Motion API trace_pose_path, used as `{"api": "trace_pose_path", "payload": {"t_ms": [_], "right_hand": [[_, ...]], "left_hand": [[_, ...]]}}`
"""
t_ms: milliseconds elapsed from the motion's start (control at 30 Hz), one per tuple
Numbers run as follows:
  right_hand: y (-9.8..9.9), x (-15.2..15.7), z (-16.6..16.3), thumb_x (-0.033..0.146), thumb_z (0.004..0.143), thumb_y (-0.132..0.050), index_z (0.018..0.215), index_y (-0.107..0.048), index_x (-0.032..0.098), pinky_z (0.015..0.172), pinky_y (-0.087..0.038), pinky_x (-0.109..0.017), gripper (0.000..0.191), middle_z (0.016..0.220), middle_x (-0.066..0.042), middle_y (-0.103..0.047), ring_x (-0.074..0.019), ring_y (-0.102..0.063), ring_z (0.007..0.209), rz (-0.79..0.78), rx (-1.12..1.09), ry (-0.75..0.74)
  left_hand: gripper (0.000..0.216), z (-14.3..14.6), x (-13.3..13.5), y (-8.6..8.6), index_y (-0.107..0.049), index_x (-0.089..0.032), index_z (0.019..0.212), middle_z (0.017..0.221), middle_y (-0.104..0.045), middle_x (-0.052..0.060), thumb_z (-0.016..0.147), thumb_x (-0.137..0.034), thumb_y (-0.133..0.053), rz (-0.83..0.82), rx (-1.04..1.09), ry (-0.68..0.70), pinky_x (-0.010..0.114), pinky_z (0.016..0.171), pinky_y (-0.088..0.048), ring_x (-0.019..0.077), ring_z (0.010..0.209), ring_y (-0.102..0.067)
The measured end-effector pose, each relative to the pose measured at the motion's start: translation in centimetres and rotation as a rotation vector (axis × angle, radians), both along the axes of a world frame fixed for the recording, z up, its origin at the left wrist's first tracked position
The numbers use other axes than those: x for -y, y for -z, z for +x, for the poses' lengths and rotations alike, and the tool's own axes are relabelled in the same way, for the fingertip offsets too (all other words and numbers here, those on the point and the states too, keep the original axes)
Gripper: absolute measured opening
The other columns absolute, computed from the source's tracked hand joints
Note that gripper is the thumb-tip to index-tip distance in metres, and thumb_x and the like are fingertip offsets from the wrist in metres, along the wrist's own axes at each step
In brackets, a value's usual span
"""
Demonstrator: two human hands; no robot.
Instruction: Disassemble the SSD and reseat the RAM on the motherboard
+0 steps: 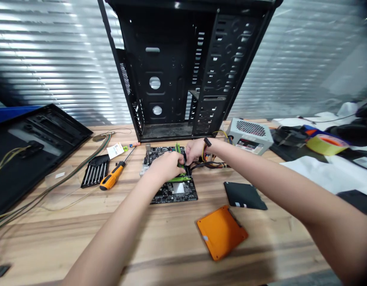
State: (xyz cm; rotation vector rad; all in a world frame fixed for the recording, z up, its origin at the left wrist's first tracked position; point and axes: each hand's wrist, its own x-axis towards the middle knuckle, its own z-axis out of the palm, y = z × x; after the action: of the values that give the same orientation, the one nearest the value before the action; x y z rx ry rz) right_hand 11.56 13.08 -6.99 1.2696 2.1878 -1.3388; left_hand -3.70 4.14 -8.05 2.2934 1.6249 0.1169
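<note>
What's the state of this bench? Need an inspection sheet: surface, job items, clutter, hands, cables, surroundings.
Surface: wood-grain table, bare wood showing at the front.
Job items: circuit board lying flat in front of the open black case; power supply to the right.
Clutter: orange-handled screwdriver, small tool set, orange flat unit, black flat unit.
Hands: left hand and right hand both at the board's green parts; grip unclear.
Cables: dark bundle right of the board; long loose strands on the left.
Surroundings: slatted blinds behind the case.
</note>
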Motion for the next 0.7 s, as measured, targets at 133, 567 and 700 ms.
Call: {"api": "trace_pose_path", "payload": {"t_ms": [133,567,700], "right_hand": [[-1.4,0.3,2.8,0.028,0.071,-0.074,0.078,-0.067,0.012,0.055,-0.042,-0.020,0.018,0.069,-0.002,-0.065,-0.0113,-0.056,0.064,0.151,-0.216,0.199],[-4.4,4.0,8.2,0.027,0.070,-0.071,0.105,-0.063,0.012,0.088,-0.048,-0.029,0.039,0.107,-0.009,-0.068,-0.0181,-0.062,0.098,0.110,-0.468,0.092],[-5.2,4.3,8.5,0.030,0.075,-0.067,0.105,-0.064,0.015,0.083,-0.049,-0.028,0.034,0.104,-0.007,-0.069,-0.0203,-0.063,0.097,0.306,-0.296,0.034]], "left_hand": [[0.018,0.1,0.0,0.0,-0.067,-0.025,0.091,0.096,-0.069,0.004,0.076,-0.035,-0.066,0.018,0.007,0.007,0.030,0.079,-0.048,0.0239,0.095,-0.064],[0.024,-0.7,-0.7,0.6,-0.067,-0.024,0.096,0.099,-0.070,0.004,0.078,-0.039,-0.063,0.031,0.022,0.093,0.031,0.082,-0.047,0.0230,0.096,-0.063],[0.033,-1.0,-0.7,-0.6,-0.067,-0.022,0.110,0.114,-0.069,0.004,0.079,-0.031,-0.063,-0.044,0.010,0.187,0.030,0.093,-0.045,0.0216,0.107,-0.061]]}}
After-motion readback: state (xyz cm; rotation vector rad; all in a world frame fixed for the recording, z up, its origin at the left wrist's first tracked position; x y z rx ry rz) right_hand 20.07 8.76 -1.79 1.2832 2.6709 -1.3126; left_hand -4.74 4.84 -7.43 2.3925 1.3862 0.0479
